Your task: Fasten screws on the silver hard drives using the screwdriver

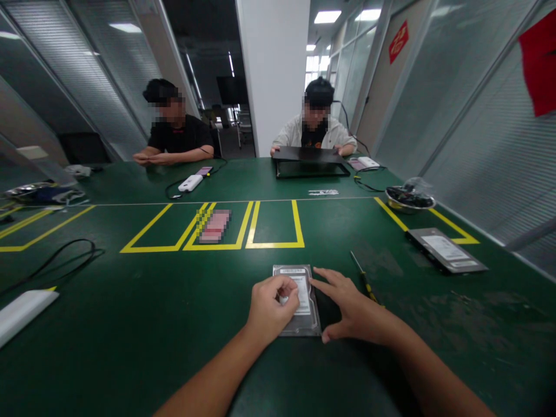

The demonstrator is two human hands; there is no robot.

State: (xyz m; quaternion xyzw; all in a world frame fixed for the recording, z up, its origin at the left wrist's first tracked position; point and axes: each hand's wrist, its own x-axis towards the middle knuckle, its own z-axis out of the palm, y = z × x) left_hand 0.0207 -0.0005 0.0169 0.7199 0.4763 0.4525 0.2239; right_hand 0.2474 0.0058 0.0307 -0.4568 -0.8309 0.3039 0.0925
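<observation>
A hard drive [309,325] with a white label lies flat on the green table in front of me. Over its label is my left hand [271,304], thumb and forefinger pinched together; whatever may be between them is hidden. At the drive's right edge, my right hand [347,304] is spread, its fingertips at the upper right side and its thumb near the lower right corner. A screwdriver [366,281] with a yellow and black handle lies just beyond my right hand, partly covered by it.
Another hard drive [447,250] lies to the right, near a metal bowl [410,204] of dark parts. Yellow tape [278,245] marks boxes on the table [174,324]. A white device [26,313] and black cable lie left. Across sit two people, one holding a black panel [308,154].
</observation>
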